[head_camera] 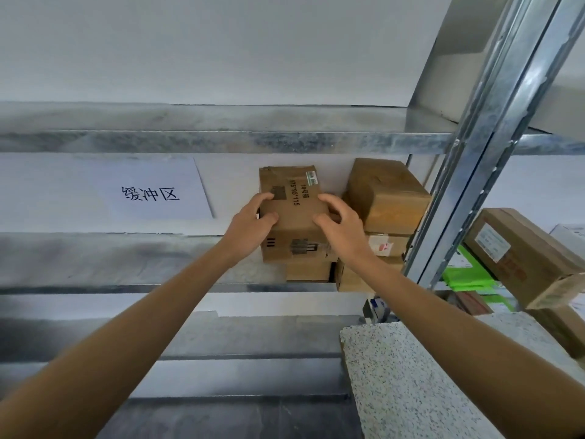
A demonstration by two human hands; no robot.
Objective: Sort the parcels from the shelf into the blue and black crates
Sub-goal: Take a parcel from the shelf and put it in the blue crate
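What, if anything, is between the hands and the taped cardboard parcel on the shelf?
Nothing visible. The left hand and right hand grip the parcel by its sides. Close on its right stand stacked boxes. The crates are out of view.

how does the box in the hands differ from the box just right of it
The held box is gripped by the left hand and right hand; no hand grips the neighbouring box. The held box shows black print and a label; the neighbouring box's visible faces show none. Both are brown cardboard.
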